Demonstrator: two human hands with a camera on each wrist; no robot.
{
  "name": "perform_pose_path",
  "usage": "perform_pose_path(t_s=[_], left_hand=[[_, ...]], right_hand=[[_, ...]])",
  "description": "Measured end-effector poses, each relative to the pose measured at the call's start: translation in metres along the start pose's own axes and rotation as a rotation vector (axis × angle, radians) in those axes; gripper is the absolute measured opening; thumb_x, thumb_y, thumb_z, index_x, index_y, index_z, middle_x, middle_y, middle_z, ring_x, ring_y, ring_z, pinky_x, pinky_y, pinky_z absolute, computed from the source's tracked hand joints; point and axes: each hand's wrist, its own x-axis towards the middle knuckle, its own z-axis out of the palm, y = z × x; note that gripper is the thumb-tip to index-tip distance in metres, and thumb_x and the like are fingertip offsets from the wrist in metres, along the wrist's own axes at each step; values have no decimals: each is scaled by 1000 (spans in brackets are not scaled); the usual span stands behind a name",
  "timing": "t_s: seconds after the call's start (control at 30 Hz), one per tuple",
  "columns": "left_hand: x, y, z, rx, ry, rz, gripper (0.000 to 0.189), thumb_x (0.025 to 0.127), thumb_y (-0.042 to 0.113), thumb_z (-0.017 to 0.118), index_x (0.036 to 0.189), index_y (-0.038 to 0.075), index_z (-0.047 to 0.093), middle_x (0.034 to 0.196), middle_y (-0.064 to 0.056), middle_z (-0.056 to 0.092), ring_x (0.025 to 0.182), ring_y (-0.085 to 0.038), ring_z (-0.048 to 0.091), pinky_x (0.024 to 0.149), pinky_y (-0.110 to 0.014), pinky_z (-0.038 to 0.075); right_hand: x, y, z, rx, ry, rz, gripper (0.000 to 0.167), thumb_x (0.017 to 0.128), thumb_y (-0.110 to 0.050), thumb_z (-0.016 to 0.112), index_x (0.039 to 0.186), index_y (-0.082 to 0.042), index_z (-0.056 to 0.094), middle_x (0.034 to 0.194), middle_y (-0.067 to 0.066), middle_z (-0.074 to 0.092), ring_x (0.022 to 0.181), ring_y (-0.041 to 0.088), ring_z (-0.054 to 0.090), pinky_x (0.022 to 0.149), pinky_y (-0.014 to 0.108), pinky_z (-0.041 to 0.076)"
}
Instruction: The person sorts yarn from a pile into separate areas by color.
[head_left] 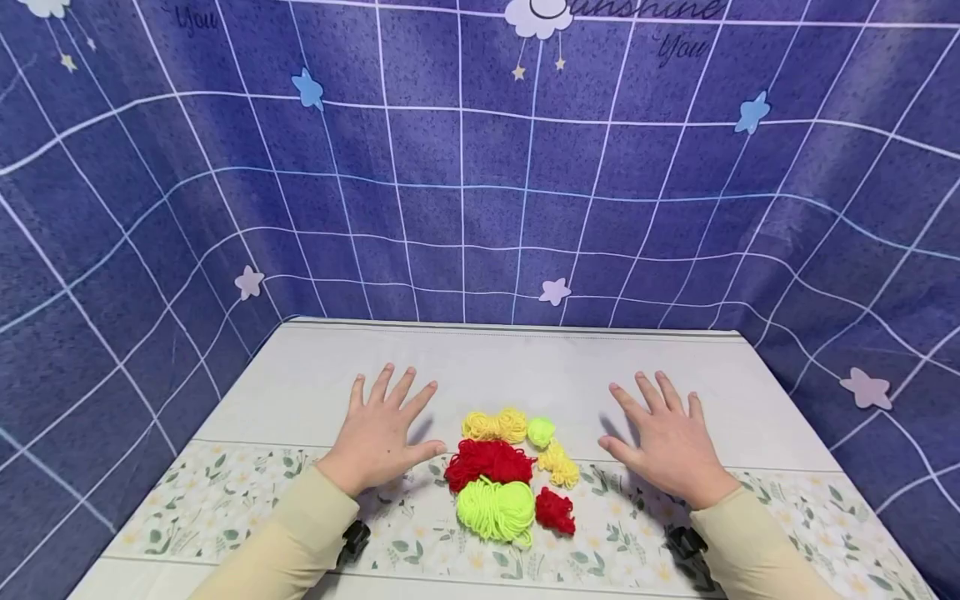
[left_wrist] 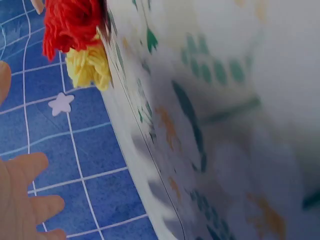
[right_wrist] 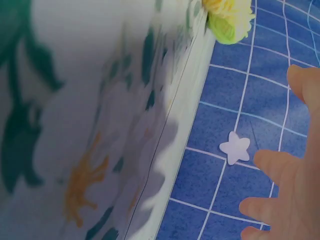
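Note:
Skeins of yarn lie grouped in the middle of the table between two spread hands. On the left side of the group are a yellow skein (head_left: 495, 426), a larger red skein (head_left: 489, 465) and a bright green skein (head_left: 496, 509). To their right sit a small green ball (head_left: 541, 432), a small yellow bundle (head_left: 558, 465) and a small red bundle (head_left: 555, 510). The left hand (head_left: 386, 435), fingers straight and apart, has its thumb near the red skein without touching it. Likewise spread, the right hand (head_left: 666, 443) is beside the small yellow bundle and holds nothing.
The white table (head_left: 517, 354) carries a flower-and-leaf band (head_left: 408, 546) across its front part. A blue gridded cloth (head_left: 491, 217) with stars and clouds stands behind it and along both sides. Dark straps with small devices (head_left: 352, 540) sit at both wrists.

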Motion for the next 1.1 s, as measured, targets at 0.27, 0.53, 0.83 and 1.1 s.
perform_pose_path(t_s=[0.27,0.53,0.83,1.1], left_hand=[[0,10,2,-10,24,59,88,86,73,60,156,22,44,158,-14,39,147,-44,25,111,-74,9],[1,26,5,-122,-14,140,80,90,64,63,155,20,44,152,-11,47,142,-37,36,112,-67,19],[7,48,5,-299,-57,220,67,93,48,69,150,18,50,142,-2,55,132,-25,47,106,-52,39],[15,57,8,-320,-170,254,58,97,43,68,146,15,54,134,-1,60,125,-21,55,104,-42,45]], right_hand=[[-1,-11,2,55,-4,-59,78,90,-65,63,153,-20,49,156,21,39,146,48,25,106,77,18],[-8,-29,-1,146,-2,-139,72,90,-59,68,148,-21,54,147,18,49,140,44,37,105,70,31],[-17,-54,-10,273,-83,-249,57,89,-53,73,135,-21,65,110,-4,60,95,13,55,82,41,51],[-22,-71,-14,388,-291,-325,49,91,-52,71,129,-21,67,89,-13,54,67,2,46,62,26,43]])
